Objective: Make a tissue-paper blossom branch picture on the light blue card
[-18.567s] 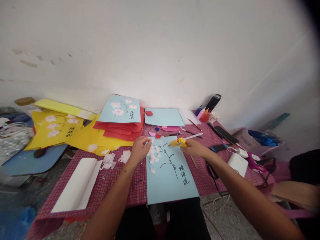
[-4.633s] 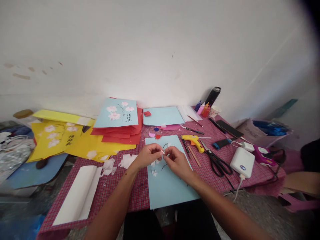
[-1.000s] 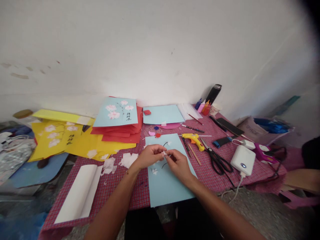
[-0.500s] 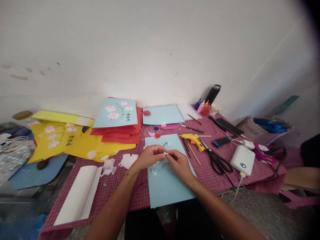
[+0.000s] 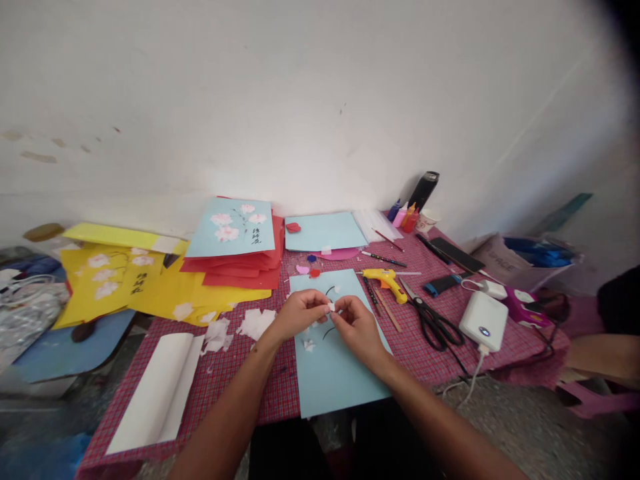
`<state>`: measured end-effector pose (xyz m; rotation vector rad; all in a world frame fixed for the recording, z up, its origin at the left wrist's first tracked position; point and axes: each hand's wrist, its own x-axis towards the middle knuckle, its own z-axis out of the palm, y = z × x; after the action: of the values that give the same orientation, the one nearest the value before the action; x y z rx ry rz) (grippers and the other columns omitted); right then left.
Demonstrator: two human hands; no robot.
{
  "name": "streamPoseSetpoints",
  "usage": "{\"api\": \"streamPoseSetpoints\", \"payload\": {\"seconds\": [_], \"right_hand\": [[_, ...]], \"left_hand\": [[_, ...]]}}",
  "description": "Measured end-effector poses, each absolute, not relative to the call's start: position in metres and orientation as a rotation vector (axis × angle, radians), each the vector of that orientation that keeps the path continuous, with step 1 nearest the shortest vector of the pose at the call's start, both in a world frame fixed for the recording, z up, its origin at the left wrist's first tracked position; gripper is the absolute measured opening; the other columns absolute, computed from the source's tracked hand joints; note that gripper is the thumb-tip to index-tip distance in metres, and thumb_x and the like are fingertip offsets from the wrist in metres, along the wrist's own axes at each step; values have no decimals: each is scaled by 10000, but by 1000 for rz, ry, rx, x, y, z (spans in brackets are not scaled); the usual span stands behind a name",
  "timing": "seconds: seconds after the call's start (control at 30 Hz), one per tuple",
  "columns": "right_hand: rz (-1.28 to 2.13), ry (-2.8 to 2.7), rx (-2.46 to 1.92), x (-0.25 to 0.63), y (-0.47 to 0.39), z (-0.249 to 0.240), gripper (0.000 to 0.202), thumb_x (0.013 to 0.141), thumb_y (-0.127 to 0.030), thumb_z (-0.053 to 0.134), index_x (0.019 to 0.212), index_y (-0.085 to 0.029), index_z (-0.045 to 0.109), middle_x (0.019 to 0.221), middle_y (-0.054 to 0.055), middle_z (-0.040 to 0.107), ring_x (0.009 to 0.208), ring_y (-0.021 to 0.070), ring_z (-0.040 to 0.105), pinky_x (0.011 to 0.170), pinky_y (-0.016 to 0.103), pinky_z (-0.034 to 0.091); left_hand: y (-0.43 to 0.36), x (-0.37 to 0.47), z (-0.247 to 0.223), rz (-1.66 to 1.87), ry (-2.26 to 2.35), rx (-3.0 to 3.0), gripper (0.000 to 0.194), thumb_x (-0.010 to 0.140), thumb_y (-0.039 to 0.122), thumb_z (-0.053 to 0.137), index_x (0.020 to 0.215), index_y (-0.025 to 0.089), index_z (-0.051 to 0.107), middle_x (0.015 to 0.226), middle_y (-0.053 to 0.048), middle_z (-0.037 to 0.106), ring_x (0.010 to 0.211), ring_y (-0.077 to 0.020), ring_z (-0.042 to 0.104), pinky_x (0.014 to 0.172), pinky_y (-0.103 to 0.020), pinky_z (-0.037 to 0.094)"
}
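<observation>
Between the fingertips of both hands is a small piece of white paper (image 5: 331, 307). My left hand (image 5: 301, 313) pinches it from the left, and my right hand (image 5: 357, 325) pinches it from the right. Both hands are over a light blue sheet (image 5: 345, 383) lying at the table's front edge. Thin black curved lines show on that sheet around my fingers. A small crumpled white paper flower (image 5: 309, 345) rests on it below my left hand, and another white bit (image 5: 337, 289) lies beyond my fingers. Part of the sheet is hidden under my hands.
Right of the sheet lie a yellow glue gun (image 5: 385, 280), black-handled scissors (image 5: 433, 320) and a white power bank (image 5: 484, 321). Torn white paper (image 5: 257, 323) and a folded white sheet (image 5: 155, 393) are on the left. Behind stand stacked red cards (image 5: 245, 275) and paint bottles (image 5: 403, 213).
The fingers of my right hand have shifted slightly around the white paper, and more of the piece shows between my fingertips. Both hands stay over the same spot.
</observation>
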<state>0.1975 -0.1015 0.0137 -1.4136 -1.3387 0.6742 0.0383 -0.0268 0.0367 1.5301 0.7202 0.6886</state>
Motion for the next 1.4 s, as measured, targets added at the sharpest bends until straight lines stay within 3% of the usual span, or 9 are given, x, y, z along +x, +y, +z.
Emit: {"api": "streamPoseSetpoints", "payload": {"seconds": [0.33,0.6,1.0,1.17,1.27,1.4], "right_hand": [[513,-1434,-1431,195,-104,15,109,877,-291,573,879,-199,632,742,16,622,637,153,538,596,272,420],[710,-1371,-1378,201,-101,12,113,857,-288,582,842,-194,642,762,18,652,680,163,575,625,272,454],[790,-1426,-1393,202,-105,14,143,868,-305,567,820,-191,638,738,0,640,647,143,552,610,254,439],[455,-1553,-1545,254,-100,28,152,860,-282,553,947,-198,645,887,35,680,745,169,602,691,283,462],[188,-1543,-1850,310,-85,34,203,876,-306,509,964,-186,648,909,73,688,799,207,623,716,305,453],[95,-1776,-2259,354,-66,31,201,835,-263,535,926,-138,664,924,148,698,831,251,643,722,314,427]], "left_hand": [[-27,40,39,676,700,1407,278,736,355,734,851,113,658,672,-18,637,597,-116,617,582,-224,469],[-26,40,28,657,637,1463,322,733,288,734,1006,133,665,779,-23,646,632,-93,565,593,-213,425],[-28,41,37,627,696,1614,194,792,313,672,846,127,684,650,-13,619,603,-110,560,574,-219,413],[-27,39,34,640,773,1574,214,780,337,687,852,136,670,657,-21,651,591,-113,580,546,-210,410],[-26,40,33,666,795,1521,234,767,352,700,858,140,660,657,-17,651,593,-116,591,543,-210,417],[-25,40,30,693,812,1488,248,761,359,707,869,143,651,671,-9,649,598,-112,597,554,-212,433]]}}
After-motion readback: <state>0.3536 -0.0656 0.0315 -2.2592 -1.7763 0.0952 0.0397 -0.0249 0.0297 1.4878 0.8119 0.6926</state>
